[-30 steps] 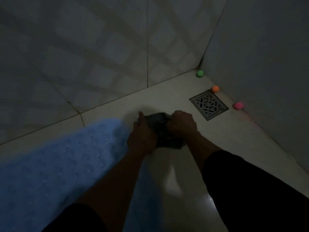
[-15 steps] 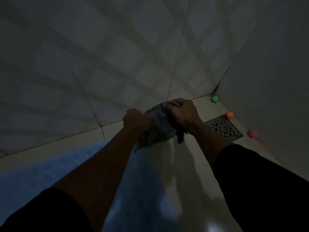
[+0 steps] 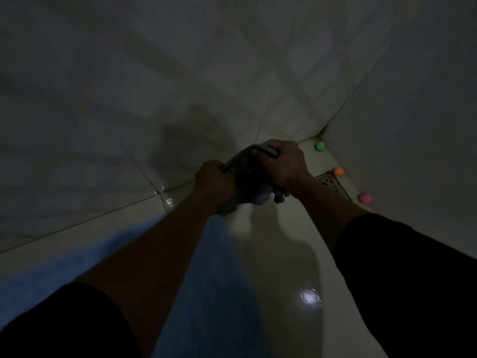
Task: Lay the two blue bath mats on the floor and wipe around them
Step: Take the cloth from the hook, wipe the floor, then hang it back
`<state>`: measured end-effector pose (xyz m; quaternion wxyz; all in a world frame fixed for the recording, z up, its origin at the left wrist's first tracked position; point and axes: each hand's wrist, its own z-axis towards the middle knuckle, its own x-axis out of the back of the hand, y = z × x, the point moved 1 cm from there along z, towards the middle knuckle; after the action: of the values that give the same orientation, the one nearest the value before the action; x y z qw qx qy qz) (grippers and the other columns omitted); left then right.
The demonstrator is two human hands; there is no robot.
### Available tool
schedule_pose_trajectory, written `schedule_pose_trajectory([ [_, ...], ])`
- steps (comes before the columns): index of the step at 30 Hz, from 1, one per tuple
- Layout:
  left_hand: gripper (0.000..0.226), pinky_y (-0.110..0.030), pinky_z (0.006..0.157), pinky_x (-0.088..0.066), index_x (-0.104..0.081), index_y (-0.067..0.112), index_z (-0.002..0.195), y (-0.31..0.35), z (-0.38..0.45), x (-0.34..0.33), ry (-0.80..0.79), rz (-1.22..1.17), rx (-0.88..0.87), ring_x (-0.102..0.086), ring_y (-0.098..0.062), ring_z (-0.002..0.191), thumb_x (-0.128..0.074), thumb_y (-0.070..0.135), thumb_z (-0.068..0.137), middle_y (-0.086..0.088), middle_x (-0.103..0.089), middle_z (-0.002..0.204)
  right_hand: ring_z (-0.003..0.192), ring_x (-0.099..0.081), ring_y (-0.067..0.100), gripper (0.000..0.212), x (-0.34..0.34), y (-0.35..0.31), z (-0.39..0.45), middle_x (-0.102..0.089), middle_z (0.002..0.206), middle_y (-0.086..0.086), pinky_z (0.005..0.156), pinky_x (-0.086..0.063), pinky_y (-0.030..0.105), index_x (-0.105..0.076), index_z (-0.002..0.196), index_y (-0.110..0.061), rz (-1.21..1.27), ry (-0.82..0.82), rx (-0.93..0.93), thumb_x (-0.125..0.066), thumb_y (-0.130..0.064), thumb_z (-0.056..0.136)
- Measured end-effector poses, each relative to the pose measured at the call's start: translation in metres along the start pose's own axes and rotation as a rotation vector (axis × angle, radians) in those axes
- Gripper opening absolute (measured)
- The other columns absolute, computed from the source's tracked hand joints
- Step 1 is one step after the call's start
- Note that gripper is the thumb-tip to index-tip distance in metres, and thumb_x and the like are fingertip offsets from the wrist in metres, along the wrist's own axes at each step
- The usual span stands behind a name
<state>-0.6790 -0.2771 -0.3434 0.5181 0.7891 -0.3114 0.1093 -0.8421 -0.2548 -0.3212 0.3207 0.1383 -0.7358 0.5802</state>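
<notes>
Both fists clenched on one dark grey cloth (image 3: 247,177), bunched and stretched between them above the floor: left hand (image 3: 213,180) closed round the lower, nearer end, right hand (image 3: 282,165) closed over the upper end, fingers (image 3: 281,196) curled under the wad. A loose tail of fabric hanging below the left fist, another small lump below the right. Bare forearms running back from the wrists to black sleeves (image 3: 413,280) at the bottom corners. Under the left forearm, a blue bath mat (image 3: 77,259) lying flat on the pale floor (image 3: 284,254), stretching toward the lower left, one long edge close along the foot of the tiled wall (image 3: 129,99). More dim blue between the forearms (image 3: 222,293), too dark to say whether a second mat or part of the first. On the bare tiles right of it, a shadow of the arms and a small bright glint of light. Beyond the right wrist, a square metal drain grate (image 3: 333,184) set in the floor, partly hidden by the arm. Along the right-hand wall, three small balls well apart from the cloth: green ball (image 3: 320,146) in the corner, orange ball (image 3: 338,171) just beside the grate, pink ball (image 3: 365,198) nearer. Dim, blurred light throughout.
</notes>
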Motion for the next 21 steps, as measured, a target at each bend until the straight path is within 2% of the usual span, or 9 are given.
schedule_pose_trajectory([
  [2, 0.015, -0.033, 0.074, -0.04, -0.06, 0.003, 0.096, 0.031, -0.024, 0.016, -0.017, 0.014, 0.001, -0.061, -0.041, 0.104, -0.053, 0.016, 0.099, -0.027, -0.062, 0.103, 0.082, -0.067, 0.015, 0.013, 0.026, -0.025, -0.012, -0.072, 0.087, -0.001, 0.069, -0.054, 0.029, -0.07, 0.088, -0.027, -0.026, -0.009, -0.023, -0.063, -0.038, 0.09],
  [6, 0.038, -0.037, 0.083, -0.046, -0.058, -0.006, 0.111, 0.106, -0.079, 0.051, -0.022, 0.06, 0.004, -0.059, -0.041, 0.106, -0.052, 0.028, 0.094, -0.027, -0.061, 0.114, 0.08, -0.063, 0.021, 0.013, 0.085, -0.08, -0.034, -0.069, 0.086, 0.004, 0.065, -0.046, 0.03, -0.06, 0.084, -0.031, -0.102, 0.005, -0.023, -0.06, -0.042, 0.091],
  [8, 0.032, -0.042, 0.088, -0.049, -0.056, -0.004, 0.115, 0.142, -0.105, 0.068, 0.001, 0.11, -0.017, -0.058, -0.042, 0.107, -0.051, 0.022, 0.098, -0.025, -0.06, 0.117, 0.081, -0.062, 0.023, 0.013, 0.116, -0.11, -0.043, -0.066, 0.087, 0.005, 0.064, -0.041, 0.028, -0.059, 0.087, -0.028, -0.125, -0.01, -0.016, -0.058, -0.039, 0.093],
  [10, 0.03, -0.043, 0.09, -0.049, -0.054, -0.004, 0.118, 0.177, -0.13, 0.085, 0.015, 0.124, -0.026, -0.057, -0.042, 0.107, -0.049, 0.019, 0.101, -0.024, -0.059, 0.117, 0.083, -0.062, 0.025, 0.016, 0.148, -0.141, -0.052, -0.066, 0.091, 0.008, 0.067, -0.046, 0.031, -0.061, 0.091, -0.022, -0.137, -0.029, -0.026, -0.057, -0.037, 0.094],
  [12, 0.031, -0.037, 0.083, -0.044, -0.054, -0.005, 0.117, 0.21, -0.156, 0.101, 0.021, 0.138, -0.015, -0.057, -0.04, 0.106, -0.046, 0.021, 0.103, -0.023, -0.059, 0.115, 0.082, -0.061, 0.025, 0.02, 0.182, -0.173, -0.063, -0.067, 0.092, 0.009, 0.068, -0.049, 0.034, -0.064, 0.095, -0.017, -0.148, -0.053, -0.022, -0.056, -0.035, 0.094],
  [15, 0.033, -0.034, 0.078, -0.039, -0.055, -0.004, 0.116, 0.26, -0.194, 0.128, 0.035, 0.136, 0.013, -0.057, -0.039, 0.105, -0.042, 0.025, 0.105, -0.023, -0.059, 0.115, 0.07, -0.054, 0.019, 0.021, 0.231, -0.218, -0.079, -0.061, 0.081, 0.004, 0.054, -0.038, 0.025, -0.063, 0.093, -0.015, -0.169, -0.15, 0.011, -0.056, -0.035, 0.094],
  [17, 0.032, -0.033, 0.079, -0.04, -0.056, -0.002, 0.115, 0.292, -0.214, 0.146, 0.042, 0.124, 0.033, -0.057, -0.038, 0.105, -0.043, 0.025, 0.105, -0.02, -0.059, 0.112, 0.061, -0.049, 0.015, 0.025, 0.261, -0.245, -0.087, -0.054, 0.069, -0.001, 0.051, -0.033, 0.023, -0.059, 0.083, -0.014, -0.173, -0.225, 0.026, -0.059, -0.039, 0.091],
  [19, 0.028, -0.036, 0.084, -0.046, -0.059, 0.0, 0.111, 0.323, -0.234, 0.162, 0.038, 0.121, 0.024, -0.058, -0.037, 0.105, -0.045, 0.024, 0.104, -0.017, -0.058, 0.106, 0.055, -0.045, 0.01, 0.03, 0.288, -0.265, -0.093, -0.047, 0.062, -0.003, 0.054, -0.035, 0.027, -0.057, 0.073, -0.012, -0.159, -0.265, 0.029, -0.062, -0.038, 0.088],
  [21, 0.025, -0.042, 0.09, -0.049, -0.062, -0.001, 0.107, 0.352, -0.252, 0.177, 0.037, 0.112, 0.003, -0.059, -0.037, 0.102, -0.049, 0.02, 0.103, -0.019, -0.061, 0.107, 0.057, -0.046, 0.019, 0.033, 0.311, -0.284, -0.1, -0.047, 0.062, 0.003, 0.063, -0.04, 0.033, -0.056, 0.071, -0.006, -0.167, -0.297, 0.02, -0.06, -0.033, 0.088],
])
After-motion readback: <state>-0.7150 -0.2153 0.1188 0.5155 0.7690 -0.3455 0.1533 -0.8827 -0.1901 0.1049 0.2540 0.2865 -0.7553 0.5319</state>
